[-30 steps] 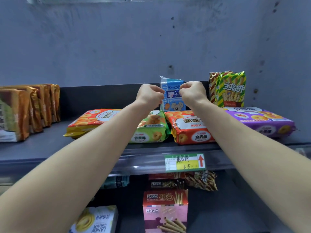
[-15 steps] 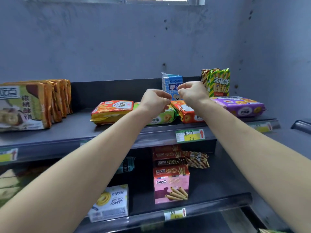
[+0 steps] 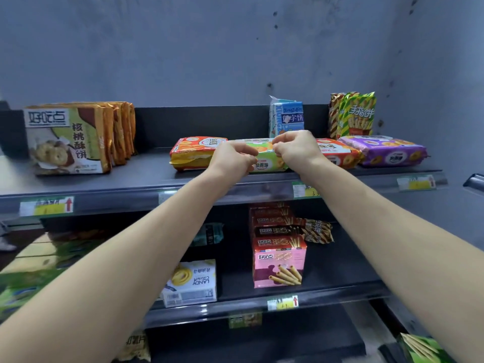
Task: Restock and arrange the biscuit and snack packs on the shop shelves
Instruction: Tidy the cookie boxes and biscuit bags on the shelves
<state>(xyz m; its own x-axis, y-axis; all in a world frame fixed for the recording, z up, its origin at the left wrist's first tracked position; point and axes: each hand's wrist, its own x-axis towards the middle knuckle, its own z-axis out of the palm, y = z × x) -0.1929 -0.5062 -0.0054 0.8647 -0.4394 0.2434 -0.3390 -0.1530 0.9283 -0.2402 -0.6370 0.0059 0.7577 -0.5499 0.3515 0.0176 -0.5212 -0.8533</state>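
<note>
green biscuit pack [image 3: 263,155] lies flat on top shelf [image 3: 146,176], touching orange pack [image 3: 193,153]. my left hand [image 3: 233,158] and right hand [image 3: 296,148] sit before it, fingers curled; actual grip i cannot tell

stained grey-blue wall [image 3: 209,48] rises behind dark tiered metal shelves [image 3: 146,174].

Open gap on the top shelf [image 3: 149,166], left of centre
You can pass between the walnut biscuit packs [image 3: 70,142] and the orange biscuit pack [image 3: 193,153]. To the right, flat packs lie side by side through to the purple pack [image 3: 385,150]. The blue pack [image 3: 286,117] and the striped finger-biscuit bags [image 3: 353,113] stand behind them.
</note>
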